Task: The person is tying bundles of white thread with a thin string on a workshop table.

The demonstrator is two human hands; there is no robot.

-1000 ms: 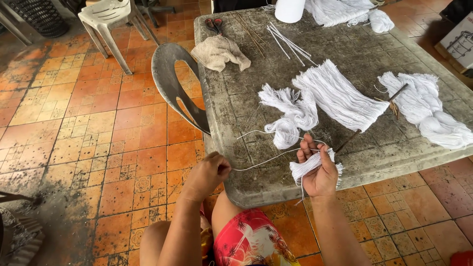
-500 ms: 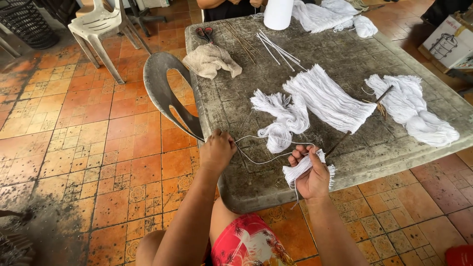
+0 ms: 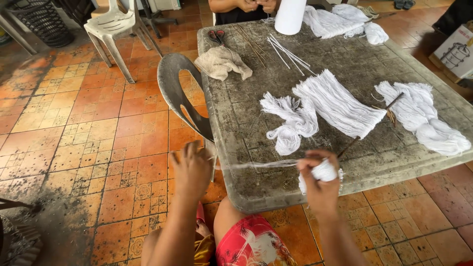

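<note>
**Thread pulled taut between two hands at the table edge**

Head view, looking down past both forearms to a weathered grey table (image 3: 345,54).

Right hand (image 3: 320,180) at the table's near edge, clenched around a small white bundle (image 3: 325,171) of cotton strands, loose ends hanging just below the fist. Left hand (image 3: 191,170) off the table's near-left corner, over the tiled floor (image 3: 74,128), fingers curled and blurred; grip on the thread (image 3: 256,164) likely but cannot tell for sure. Thread stretched nearly level from the bundle across the table's near edge to the left hand.

On the table, beyond the right hand: a looped white skein (image 3: 290,123), touching a flat fanned hank (image 3: 337,101) beside it. Toward the table's right side, a second white heap (image 3: 423,118), with a thin dark stick (image 3: 374,123) lying between the hank and that heap. Near the table's far-left corner, a crumpled beige cloth (image 3: 222,62), red-handled scissors (image 3: 216,36) just behind it. White rods (image 3: 288,51) scattered at the table's far middle, a white roll (image 3: 289,16) upright at the far edge, more white yarn (image 3: 340,19) beside it.

Across the table, another person's hands (image 3: 256,5) at the far edge, held together.

Against the table's left side, a grey plastic chair (image 3: 185,98); farther off, a white chair (image 3: 116,27).
</note>
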